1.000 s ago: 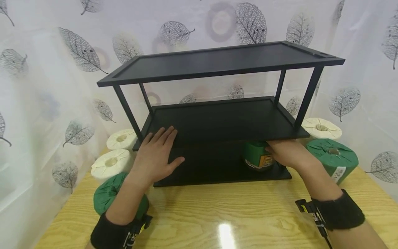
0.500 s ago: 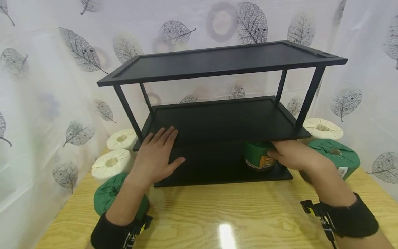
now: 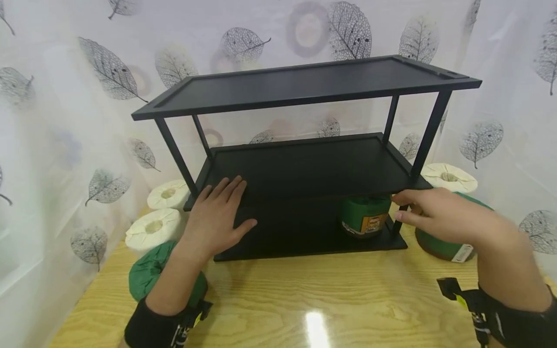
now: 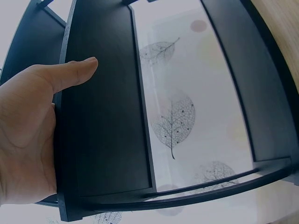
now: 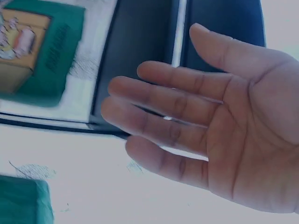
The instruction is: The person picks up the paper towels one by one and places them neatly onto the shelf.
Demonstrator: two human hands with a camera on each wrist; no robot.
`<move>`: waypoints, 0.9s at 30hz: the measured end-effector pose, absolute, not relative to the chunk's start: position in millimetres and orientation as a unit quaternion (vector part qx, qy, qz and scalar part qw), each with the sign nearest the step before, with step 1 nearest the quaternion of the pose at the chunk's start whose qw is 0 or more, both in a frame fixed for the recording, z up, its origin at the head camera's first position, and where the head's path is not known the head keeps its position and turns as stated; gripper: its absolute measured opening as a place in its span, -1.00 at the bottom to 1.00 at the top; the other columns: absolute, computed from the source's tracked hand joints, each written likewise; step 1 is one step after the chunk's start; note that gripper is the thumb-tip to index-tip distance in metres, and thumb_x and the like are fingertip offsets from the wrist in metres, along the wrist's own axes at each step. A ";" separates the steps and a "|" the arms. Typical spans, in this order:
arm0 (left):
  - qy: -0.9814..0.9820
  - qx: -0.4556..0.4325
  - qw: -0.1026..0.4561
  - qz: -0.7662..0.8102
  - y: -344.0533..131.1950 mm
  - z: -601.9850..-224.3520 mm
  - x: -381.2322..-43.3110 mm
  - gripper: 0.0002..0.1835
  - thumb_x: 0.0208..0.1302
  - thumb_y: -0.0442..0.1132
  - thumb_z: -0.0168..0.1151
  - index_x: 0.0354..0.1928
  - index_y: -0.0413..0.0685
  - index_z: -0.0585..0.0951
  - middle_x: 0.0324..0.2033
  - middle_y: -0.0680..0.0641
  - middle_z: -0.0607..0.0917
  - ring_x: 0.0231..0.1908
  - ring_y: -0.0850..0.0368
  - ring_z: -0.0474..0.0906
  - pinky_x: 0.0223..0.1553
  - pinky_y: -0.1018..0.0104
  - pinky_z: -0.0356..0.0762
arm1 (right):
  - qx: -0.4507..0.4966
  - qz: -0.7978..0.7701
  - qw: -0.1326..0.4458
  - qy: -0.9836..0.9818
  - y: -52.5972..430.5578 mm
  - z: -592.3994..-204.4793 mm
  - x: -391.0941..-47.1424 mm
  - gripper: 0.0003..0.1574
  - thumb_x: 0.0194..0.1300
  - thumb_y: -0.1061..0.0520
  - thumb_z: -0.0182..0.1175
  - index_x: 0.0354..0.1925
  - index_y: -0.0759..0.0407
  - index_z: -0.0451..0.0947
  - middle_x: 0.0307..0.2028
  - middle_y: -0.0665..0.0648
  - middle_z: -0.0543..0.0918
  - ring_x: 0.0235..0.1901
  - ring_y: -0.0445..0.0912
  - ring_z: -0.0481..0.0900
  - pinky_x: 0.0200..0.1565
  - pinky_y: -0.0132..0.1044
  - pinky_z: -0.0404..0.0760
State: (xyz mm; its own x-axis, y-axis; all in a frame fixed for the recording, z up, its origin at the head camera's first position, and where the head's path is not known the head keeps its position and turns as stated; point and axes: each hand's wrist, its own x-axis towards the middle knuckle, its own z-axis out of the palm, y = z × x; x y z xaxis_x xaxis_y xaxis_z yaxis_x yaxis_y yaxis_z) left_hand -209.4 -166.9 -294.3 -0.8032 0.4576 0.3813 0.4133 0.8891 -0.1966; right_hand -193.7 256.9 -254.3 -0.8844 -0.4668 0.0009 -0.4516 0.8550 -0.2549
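lower shelf: gap left of green roll | right: post | overhead: middle shelf

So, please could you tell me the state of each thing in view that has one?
Black rack: standing upright
Left hand: fingers straight, resting on the middle shelf
Right hand: holding nothing, fingers relaxed
Green roll on bottom shelf: upright, wrapped, label facing front
Left green roll: wrapped, partly hidden
Right green roll: wrapped, partly hidden
Two left white rolls: wrapped, holes up
Right white roll: wrapped, hole up
Curtain: hanging behind rack
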 end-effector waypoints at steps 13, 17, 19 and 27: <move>-0.952 -0.225 0.201 0.051 -167.2 -293.5 -208.6 -0.09 0.15 0.35 0.01 0.37 -0.12 0.16 0.35 -0.15 0.20 0.31 -0.12 0.06 0.22 -0.17 0.15 | -0.077 -0.081 0.030 0.993 319.0 -251.3 -210.7 -0.27 0.15 -0.15 0.20 -0.02 0.39 0.21 -0.41 0.16 0.63 -0.40 0.11 0.54 -0.38 0.03 0.53; -0.951 -0.225 0.206 0.053 -167.3 -293.7 -209.1 -0.09 0.14 0.36 0.01 0.36 -0.12 0.17 0.35 -0.15 0.20 0.31 -0.12 0.06 0.22 -0.17 0.16 | -0.053 -0.099 0.047 0.993 327.1 -256.1 -217.2 -0.05 -0.01 -0.26 0.30 0.02 0.40 0.17 -0.35 0.26 0.63 -0.33 0.22 0.53 -0.38 0.07 0.52; -0.950 -0.225 0.208 0.053 -167.8 -294.3 -209.3 -0.09 0.14 0.36 0.02 0.36 -0.12 0.18 0.35 -0.15 0.20 0.31 -0.12 0.07 0.22 -0.17 0.17 | -0.043 -0.104 0.056 0.992 329.1 -259.7 -221.2 0.03 -0.10 -0.29 0.34 0.02 0.41 0.17 -0.36 0.27 0.61 -0.34 0.21 0.52 -0.39 0.08 0.52; -0.948 -0.231 0.215 0.052 -168.4 -295.9 -209.9 -0.09 0.15 0.36 0.01 0.36 -0.13 0.18 0.34 -0.15 0.21 0.30 -0.13 0.09 0.21 -0.16 0.19 | -0.040 -0.094 0.075 0.992 333.2 -273.6 -232.0 0.10 -0.22 -0.35 0.37 0.00 0.39 0.20 -0.28 0.43 0.48 -0.29 0.29 0.45 -0.38 0.14 0.51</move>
